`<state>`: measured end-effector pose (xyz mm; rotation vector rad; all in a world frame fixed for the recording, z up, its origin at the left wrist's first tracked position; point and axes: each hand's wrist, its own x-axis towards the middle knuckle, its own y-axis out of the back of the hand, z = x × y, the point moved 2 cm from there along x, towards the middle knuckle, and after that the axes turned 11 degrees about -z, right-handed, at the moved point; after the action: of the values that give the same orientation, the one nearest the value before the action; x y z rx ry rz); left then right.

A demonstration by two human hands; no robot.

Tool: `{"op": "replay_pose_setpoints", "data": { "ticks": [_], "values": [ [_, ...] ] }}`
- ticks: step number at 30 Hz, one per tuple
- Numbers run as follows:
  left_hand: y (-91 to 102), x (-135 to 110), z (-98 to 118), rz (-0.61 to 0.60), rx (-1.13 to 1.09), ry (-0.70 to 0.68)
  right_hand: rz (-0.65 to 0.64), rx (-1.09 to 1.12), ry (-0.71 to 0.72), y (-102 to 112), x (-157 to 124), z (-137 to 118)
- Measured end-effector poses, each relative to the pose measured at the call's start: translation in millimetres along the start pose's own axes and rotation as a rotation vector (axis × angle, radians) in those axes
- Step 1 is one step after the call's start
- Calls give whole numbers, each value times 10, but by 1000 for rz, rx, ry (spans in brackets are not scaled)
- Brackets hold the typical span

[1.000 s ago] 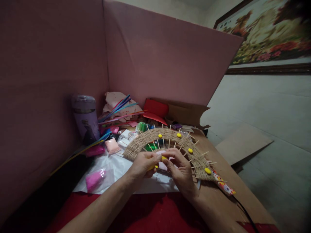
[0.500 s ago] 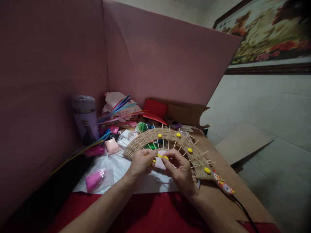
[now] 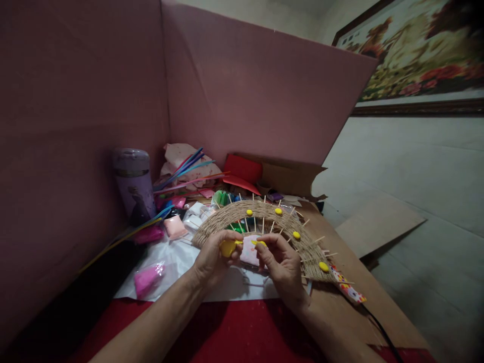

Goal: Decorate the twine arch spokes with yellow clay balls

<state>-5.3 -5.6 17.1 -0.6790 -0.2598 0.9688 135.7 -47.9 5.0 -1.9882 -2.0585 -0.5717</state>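
My left hand [image 3: 212, 258] is closed round a lump of yellow clay [image 3: 227, 247]. Just to its right, my right hand [image 3: 280, 264] pinches a small yellow bit [image 3: 259, 243] pulled off that lump. Both hands hover in front of a jute-wound arch [image 3: 260, 217] stuck with wooden toothpicks. Several yellow clay dots [image 3: 323, 266] sit along the arch. A pale pink clay packet [image 3: 249, 250] lies between my hands.
A purple flask [image 3: 133, 182] stands at the left by the pink cardboard screen [image 3: 242, 85]. Coloured sticks [image 3: 189, 169], clay packets [image 3: 148, 278], white plastic [image 3: 177, 262] and a red box [image 3: 242, 169] crowd the back. A patterned tape strip [image 3: 350, 290] lies at the arch's right end.
My hands have drawn apart. The yellow lump now shows in the left hand, and the right has pulled a small piece away from it.
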Motion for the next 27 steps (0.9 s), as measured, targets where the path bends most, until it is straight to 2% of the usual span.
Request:
{"op": "replay_pose_setpoints", "data": {
  "ticks": [5, 8, 11, 17, 22, 27],
  "values": [
    [-19, 14, -1, -77, 74, -58, 6, 61, -7, -4, 21, -36],
    [12, 39, -13, -31, 144, -91, 7, 167, -38, -2, 52, -32],
    [18, 44, -8, 5, 138, -96, -20, 292, -83, 4, 82, 16],
    [-8, 23, -23, -66, 173, -43, -92, 391, -117, 9, 106, 93],
    [-1, 22, -55, -94, 270, 5, -44, 237, -78, 1, 80, 82],
    [-13, 9, -52, -174, 300, 30, 109, -175, 87, 28, 8, 56]
  ]
}}
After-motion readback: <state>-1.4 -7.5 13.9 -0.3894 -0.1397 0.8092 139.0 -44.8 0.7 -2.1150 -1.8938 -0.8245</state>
